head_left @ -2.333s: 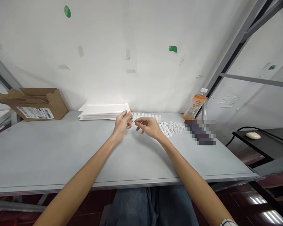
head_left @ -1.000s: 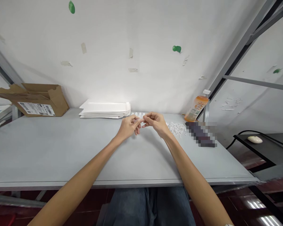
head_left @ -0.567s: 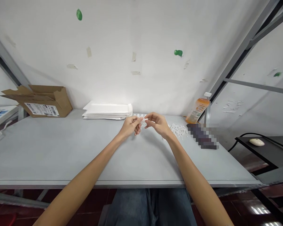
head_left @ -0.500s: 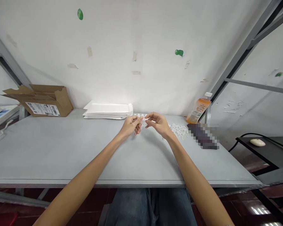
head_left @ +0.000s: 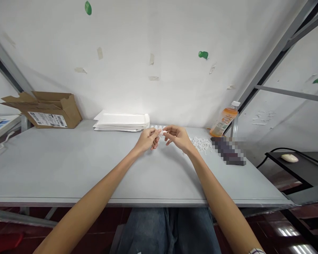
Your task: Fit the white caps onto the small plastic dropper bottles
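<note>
Since the last look the right hand is closing in, its fingertips nearing a small white plastic piece that the left hand is pinching above the surface; the next move seems to call for careful two-handed fingertip work.

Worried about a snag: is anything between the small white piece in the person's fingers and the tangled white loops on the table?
Only the person's right hand does: it is raised just off the table, between the small white plastic piece and the tangled white loops. No other object shows between them.
</note>
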`<state>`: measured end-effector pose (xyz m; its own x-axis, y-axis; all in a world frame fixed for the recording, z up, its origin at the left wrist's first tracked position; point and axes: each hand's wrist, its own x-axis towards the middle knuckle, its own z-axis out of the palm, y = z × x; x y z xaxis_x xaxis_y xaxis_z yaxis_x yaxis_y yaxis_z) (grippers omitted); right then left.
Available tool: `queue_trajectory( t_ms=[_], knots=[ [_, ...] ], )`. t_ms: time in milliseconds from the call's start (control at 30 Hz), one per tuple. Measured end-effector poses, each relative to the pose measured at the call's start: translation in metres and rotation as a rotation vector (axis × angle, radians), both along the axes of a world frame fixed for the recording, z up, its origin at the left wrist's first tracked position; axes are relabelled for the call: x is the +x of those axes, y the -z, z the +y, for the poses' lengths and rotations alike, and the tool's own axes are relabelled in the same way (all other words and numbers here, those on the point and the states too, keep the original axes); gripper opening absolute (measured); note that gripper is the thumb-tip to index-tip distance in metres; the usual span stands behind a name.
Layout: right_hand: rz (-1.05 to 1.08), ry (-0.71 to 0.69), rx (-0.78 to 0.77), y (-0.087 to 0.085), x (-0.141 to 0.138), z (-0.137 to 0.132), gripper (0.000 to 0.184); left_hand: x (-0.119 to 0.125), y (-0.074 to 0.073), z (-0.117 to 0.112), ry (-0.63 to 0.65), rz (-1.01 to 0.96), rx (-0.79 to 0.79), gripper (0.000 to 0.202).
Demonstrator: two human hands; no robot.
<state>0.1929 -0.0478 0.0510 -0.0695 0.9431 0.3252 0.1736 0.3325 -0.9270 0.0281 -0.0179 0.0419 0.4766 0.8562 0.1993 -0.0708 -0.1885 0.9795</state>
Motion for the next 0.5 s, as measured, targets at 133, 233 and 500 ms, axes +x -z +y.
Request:
queue_trajectory(
  t_ms=[133,233,500],
  knots=[
    [0.008,-0.006,-0.003,-0.0009,0.0014,-0.0003,0.026,-0.0008,0.0002,0.0002,0.002,0.010,-0.005,0.039],
    [0.035,-0.031,-0.024,-0.0031,0.0020,-0.0024,0.027,-0.0014,0.0019,0.0017,0.010,0.022,0.017,0.039],
    [0.004,0.010,-0.092,-0.0026,-0.0026,-0.0057,0.043,-0.0007,0.0085,0.0061,0.034,0.038,0.055,0.039]
  ],
)
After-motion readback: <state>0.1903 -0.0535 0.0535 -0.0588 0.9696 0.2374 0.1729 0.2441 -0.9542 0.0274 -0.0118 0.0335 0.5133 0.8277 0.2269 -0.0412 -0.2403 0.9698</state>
